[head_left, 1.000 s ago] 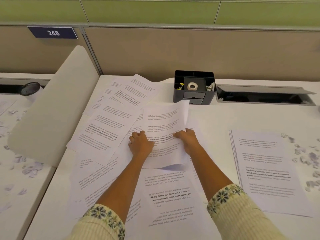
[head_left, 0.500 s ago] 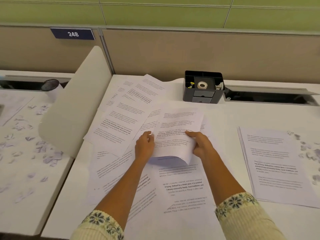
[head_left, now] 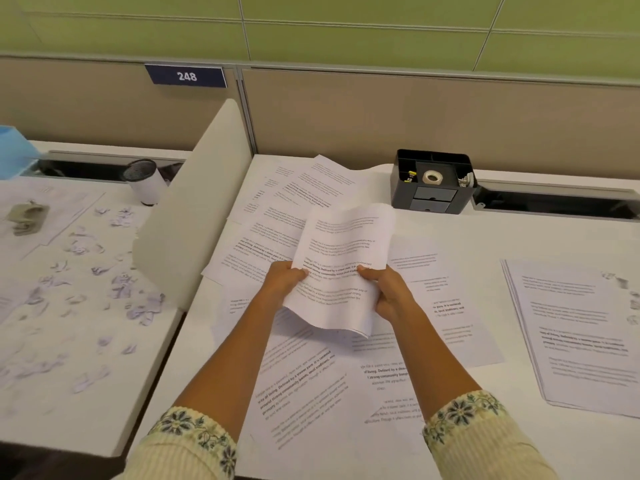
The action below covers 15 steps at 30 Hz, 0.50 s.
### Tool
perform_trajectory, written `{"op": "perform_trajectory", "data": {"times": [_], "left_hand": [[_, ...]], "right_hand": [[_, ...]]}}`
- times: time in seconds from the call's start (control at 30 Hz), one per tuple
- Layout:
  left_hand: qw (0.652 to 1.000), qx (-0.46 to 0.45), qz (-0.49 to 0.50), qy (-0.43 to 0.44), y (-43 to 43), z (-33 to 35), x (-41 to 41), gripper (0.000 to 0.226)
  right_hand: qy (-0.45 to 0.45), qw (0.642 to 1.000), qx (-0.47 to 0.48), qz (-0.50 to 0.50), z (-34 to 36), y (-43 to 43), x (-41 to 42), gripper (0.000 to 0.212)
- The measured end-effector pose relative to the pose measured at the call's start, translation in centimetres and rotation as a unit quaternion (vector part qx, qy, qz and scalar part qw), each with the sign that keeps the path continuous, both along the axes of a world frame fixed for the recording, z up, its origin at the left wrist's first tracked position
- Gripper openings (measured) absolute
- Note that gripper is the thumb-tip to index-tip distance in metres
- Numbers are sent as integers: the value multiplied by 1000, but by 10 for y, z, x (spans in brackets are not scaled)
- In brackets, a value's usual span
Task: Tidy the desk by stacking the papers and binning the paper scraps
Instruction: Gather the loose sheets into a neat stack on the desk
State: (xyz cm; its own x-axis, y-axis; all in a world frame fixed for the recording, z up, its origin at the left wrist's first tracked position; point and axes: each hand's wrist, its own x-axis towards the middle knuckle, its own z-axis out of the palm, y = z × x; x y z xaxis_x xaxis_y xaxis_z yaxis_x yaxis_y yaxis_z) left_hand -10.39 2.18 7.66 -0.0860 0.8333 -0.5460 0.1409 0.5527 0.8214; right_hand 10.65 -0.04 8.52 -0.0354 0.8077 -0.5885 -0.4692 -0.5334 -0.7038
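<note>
Paper-strewn white desk (head_left: pixel 450 237), beige partition (head_left: pixel 381 112)

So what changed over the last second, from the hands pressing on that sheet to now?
The white printed sheet, which lay flat under both hands, has been lifted off the scattered papers and now curls in the air, pinched at its side edges by the left hand and the right hand. Unchanged: the neat paper stack on the right, the black desk organiser, and the torn scraps on the neighbouring desk.
</note>
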Motion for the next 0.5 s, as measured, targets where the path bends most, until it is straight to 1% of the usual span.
{"op": "perform_trajectory", "data": {"times": [0.1, 0.17, 0.27, 0.37, 0.43, 0.5], "left_hand": [[997, 14, -2, 77, 15, 1, -30, 36], [990, 27, -10, 139, 25, 1, -49, 33], [969, 44, -34, 241, 39, 1, -73, 31], [947, 39, -46, 316, 53, -2, -93, 33], [916, 19, -62, 396, 63, -4, -102, 32], [879, -9, -85, 470, 72, -7, -108, 38]], "right_hand": [[-32, 999, -7, 7, 1, 11, -20, 45], [-59, 998, -24, 16, 0, 19, -37, 43], [-82, 995, -49, 35, -7, 32, -66, 40], [-116, 989, -62, 71, -15, 49, -96, 34], [-184, 977, -70, 86, -22, 61, -115, 34], [-288, 949, -75, 103, -28, 72, -129, 38]]}}
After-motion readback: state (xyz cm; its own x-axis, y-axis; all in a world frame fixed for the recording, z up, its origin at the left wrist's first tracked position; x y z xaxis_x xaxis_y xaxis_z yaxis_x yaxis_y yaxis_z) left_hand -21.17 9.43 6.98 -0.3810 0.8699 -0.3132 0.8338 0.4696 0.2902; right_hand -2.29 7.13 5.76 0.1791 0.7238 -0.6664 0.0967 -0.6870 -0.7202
